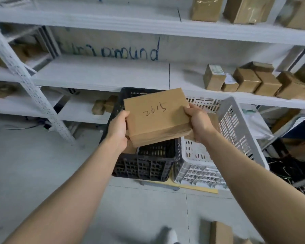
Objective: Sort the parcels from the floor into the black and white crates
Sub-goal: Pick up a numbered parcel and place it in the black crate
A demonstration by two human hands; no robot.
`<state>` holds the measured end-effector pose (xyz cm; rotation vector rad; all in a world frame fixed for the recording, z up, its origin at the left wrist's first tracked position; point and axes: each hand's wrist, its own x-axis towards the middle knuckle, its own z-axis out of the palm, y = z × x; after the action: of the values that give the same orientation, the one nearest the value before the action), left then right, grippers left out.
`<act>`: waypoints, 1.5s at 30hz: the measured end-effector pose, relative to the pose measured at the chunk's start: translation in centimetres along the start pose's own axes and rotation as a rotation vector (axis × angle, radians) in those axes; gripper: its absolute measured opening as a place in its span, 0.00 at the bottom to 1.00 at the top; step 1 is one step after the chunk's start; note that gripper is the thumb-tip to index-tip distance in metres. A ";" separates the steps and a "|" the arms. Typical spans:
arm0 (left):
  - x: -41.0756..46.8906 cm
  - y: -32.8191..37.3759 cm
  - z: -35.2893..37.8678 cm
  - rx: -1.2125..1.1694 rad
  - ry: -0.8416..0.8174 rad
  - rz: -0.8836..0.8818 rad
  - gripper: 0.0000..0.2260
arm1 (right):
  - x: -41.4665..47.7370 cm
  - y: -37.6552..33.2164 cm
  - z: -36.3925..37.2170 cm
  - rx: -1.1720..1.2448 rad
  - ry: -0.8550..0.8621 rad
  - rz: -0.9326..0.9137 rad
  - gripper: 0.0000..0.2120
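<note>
Together, left hand (117,126) and right hand (199,123) grip one parcel (156,117) — above black crate (144,166).

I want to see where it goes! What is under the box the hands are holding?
Under the parcel stands the black crate, with the white crate beside it. The parcel covers most of the black crate's inside, so its contents cannot be told.

Two hands, the left hand (117,127) and the right hand (199,124), hold one parcel (155,117). Two crates sit below it: one black crate (144,166) at six o'clock and one white crate (197,171) at four. Three top-shelf boxes (248,9) sit at one o'clock, at least six middle-shelf boxes (246,81) at two, and one floor parcel (220,233) at five.
</note>
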<state>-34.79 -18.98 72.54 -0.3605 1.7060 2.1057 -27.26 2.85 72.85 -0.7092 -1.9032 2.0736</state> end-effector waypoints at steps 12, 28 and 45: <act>9.0 -2.7 -1.7 0.075 0.240 -0.187 0.25 | 12.1 4.1 4.8 -0.393 -0.199 0.108 0.20; 16.7 -9.1 -1.3 0.267 0.062 -0.614 0.11 | 19.2 11.6 7.9 -0.930 -0.180 0.304 0.30; 23.2 -15.1 -0.7 0.492 0.077 -0.847 0.16 | 22.2 21.3 8.7 -0.849 -0.157 0.527 0.37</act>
<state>-48.35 -13.68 49.04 -0.8302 1.6300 1.0516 -47.45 3.44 48.09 -1.3690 -2.9661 1.4887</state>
